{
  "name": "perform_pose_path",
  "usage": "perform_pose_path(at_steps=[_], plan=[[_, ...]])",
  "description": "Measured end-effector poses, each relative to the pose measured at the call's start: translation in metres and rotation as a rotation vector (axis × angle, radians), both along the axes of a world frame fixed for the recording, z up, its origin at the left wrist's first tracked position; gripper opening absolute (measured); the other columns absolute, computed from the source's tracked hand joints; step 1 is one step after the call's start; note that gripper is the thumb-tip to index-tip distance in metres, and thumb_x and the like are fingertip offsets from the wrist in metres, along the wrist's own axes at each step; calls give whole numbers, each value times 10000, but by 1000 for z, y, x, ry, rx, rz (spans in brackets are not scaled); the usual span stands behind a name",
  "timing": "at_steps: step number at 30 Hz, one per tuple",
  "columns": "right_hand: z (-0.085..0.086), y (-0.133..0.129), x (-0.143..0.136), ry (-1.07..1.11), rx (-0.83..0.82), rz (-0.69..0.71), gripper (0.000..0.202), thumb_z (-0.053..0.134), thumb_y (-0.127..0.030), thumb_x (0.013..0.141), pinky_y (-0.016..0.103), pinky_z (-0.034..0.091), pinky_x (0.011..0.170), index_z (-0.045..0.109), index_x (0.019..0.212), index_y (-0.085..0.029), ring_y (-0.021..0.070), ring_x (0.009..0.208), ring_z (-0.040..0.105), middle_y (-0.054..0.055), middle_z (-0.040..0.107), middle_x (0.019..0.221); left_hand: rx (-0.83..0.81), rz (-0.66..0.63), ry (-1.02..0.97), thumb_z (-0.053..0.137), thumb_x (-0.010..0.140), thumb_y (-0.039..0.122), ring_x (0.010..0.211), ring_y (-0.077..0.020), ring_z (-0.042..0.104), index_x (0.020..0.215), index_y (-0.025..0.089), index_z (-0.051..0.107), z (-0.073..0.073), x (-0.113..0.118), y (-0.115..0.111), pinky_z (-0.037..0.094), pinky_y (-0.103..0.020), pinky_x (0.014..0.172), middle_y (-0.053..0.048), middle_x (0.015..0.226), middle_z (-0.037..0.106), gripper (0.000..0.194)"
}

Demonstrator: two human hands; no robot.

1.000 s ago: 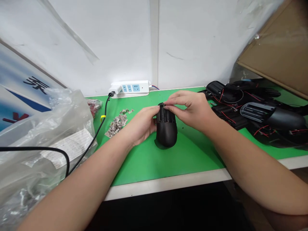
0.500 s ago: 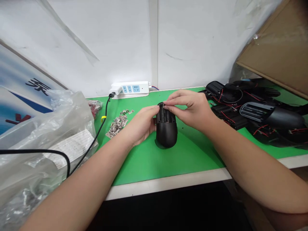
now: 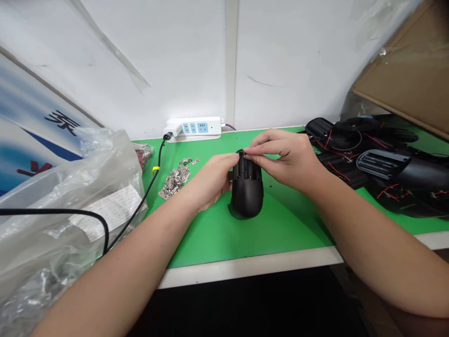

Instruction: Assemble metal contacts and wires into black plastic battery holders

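Observation:
A black plastic housing (image 3: 247,196) with a slotted compartment at its far end is held above the green table, rounded end toward me. My left hand (image 3: 219,180) grips its left side, thumb at the top edge and fingers behind it. At the compartment's far end, my right hand (image 3: 284,157) has thumb and index finger pinched together; whatever is between them is too small to make out. Small shiny metal pieces (image 3: 176,180) lie in a pile left of my left hand.
Black housings with red wires (image 3: 382,171) are heaped at the right, under a cardboard box (image 3: 407,75). A white power strip (image 3: 199,127) stands by the wall. Clear plastic bags (image 3: 112,178) and a black cable (image 3: 140,206) are at the left.
The whole view has shifted slightly, so things appear a little further right. Both hands keep the same hold at the black housing.

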State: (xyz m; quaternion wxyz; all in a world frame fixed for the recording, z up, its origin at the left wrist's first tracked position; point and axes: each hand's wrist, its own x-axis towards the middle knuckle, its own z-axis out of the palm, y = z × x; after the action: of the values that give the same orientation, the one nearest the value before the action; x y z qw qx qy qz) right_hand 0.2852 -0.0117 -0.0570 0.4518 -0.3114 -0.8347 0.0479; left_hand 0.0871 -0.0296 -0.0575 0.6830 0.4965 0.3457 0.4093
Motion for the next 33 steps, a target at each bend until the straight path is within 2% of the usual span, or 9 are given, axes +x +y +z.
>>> perform_pose_path(at_steps=[8, 14, 19, 24, 28, 31, 33], plan=[[-1, 2, 1, -7, 3, 14, 185, 703, -164, 923, 316, 577, 739, 863, 966, -249, 184, 824, 740, 54, 778, 940, 3, -16, 70, 611, 933, 340, 841, -159, 514, 829, 160, 637, 0, -2, 1, 465, -261, 753, -25, 818, 536, 210], [0, 1, 1, 12, -66, 11, 170, 726, -175, 901, 316, 564, 743, 866, 951, -258, 172, 786, 717, 41, 767, 919, 26, 27, 91, 647, 900, 334, 763, -141, 517, 798, 153, 635, -1, -3, 2, 454, -248, 705, -14, 783, 553, 209], [4, -2, 1, 28, -117, 62, 222, 693, -194, 925, 342, 569, 784, 862, 1048, -271, 197, 873, 736, 61, 785, 1023, 39, 68, 56, 692, 880, 349, 730, -147, 548, 786, 157, 640, 0, -3, 3, 461, -252, 672, -16, 751, 582, 221], [6, -3, -3, 94, -174, 80, 246, 678, -185, 932, 364, 584, 841, 856, 1077, -274, 205, 912, 744, 59, 806, 1050, 49, 32, 56, 682, 940, 418, 722, -115, 532, 857, 156, 662, -1, -7, 4, 459, -211, 645, -5, 786, 592, 275], [5, -2, -8, 269, -313, 68, 158, 734, -241, 905, 370, 602, 861, 849, 1012, -233, 219, 923, 754, 63, 821, 1006, 117, -4, 60, 710, 942, 477, 828, -127, 612, 1004, 171, 713, -2, -9, 3, 545, -228, 757, -27, 920, 678, 312], [5, -1, -11, 411, -520, 31, 293, 795, -309, 855, 342, 617, 760, 808, 1128, -203, 209, 832, 754, 56, 816, 919, 140, 23, 59, 716, 945, 427, 889, -145, 663, 1148, 194, 725, 2, -9, 3, 579, -250, 789, -54, 1048, 728, 309], [6, -2, -12, 436, -630, 45, 324, 810, -352, 841, 333, 617, 729, 805, 1121, -189, 203, 802, 746, 56, 817, 906, 143, 42, 65, 718, 944, 405, 852, -134, 667, 1154, 197, 738, 4, -10, 4, 577, -232, 755, -49, 1023, 738, 296]])
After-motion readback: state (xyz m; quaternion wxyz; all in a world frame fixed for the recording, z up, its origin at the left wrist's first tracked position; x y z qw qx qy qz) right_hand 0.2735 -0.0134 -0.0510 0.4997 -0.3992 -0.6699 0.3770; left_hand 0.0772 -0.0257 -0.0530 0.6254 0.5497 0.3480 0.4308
